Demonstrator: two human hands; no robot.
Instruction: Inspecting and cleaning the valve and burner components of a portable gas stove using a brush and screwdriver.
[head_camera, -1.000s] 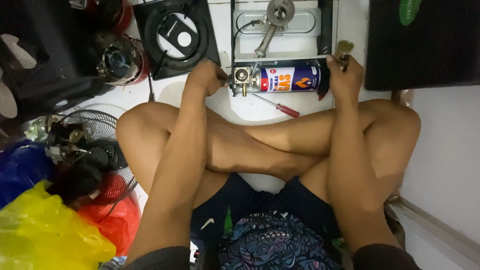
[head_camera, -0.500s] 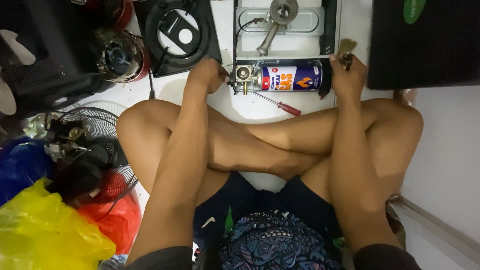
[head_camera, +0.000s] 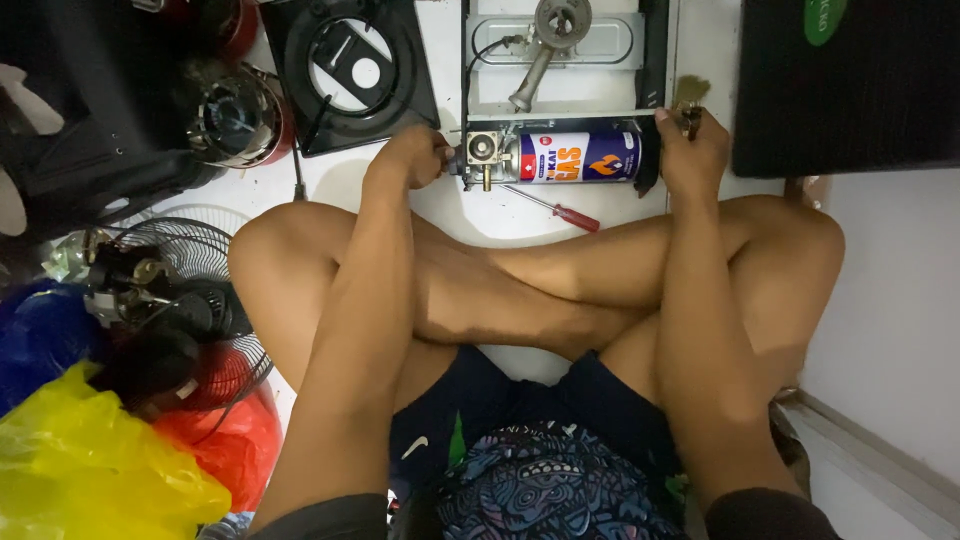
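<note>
Seated cross-legged on white floor (head_camera: 440, 215), knees spread, dismantled portable gas stove (head_camera: 560, 70) straight ahead w/ top panel off and burner (head_camera: 562, 18) plus feed tube exposed. Almost nothing changed vs. a second ago: same pose, both arms in same spots, view only drifted a touch; so work reads as a steady hold on the canister bay, not a fresh move. Black square stove top (head_camera: 350, 70) lying flat just left of the open body, dark slab (head_camera: 850, 85) at upper right. To the left, wire fan cage (head_camera: 190, 290) w/ motor, yellow plastic bag (head_camera: 90, 470) and red one beside it. Blue-and-white gas canister (head_camera: 575, 157) lying on its side along near edge of stove, nozzle end pointing left into brass regulator valve (head_camera: 483, 150). Left hand (head_camera: 412, 155) curled at that valve end, fingers closed together around something there; probably the valve lever, but too dark to tell what exactly is gripped. Right hand (head_camera: 690, 150) at canister's base end, fingers clamped on a small dark part or tool (head_camera: 688, 105) at stove's right edge, heel of hand against canister bottom. Red-handled screwdriver (head_camera: 560, 208) loose on floor just under canister, touched by neither hand.
</note>
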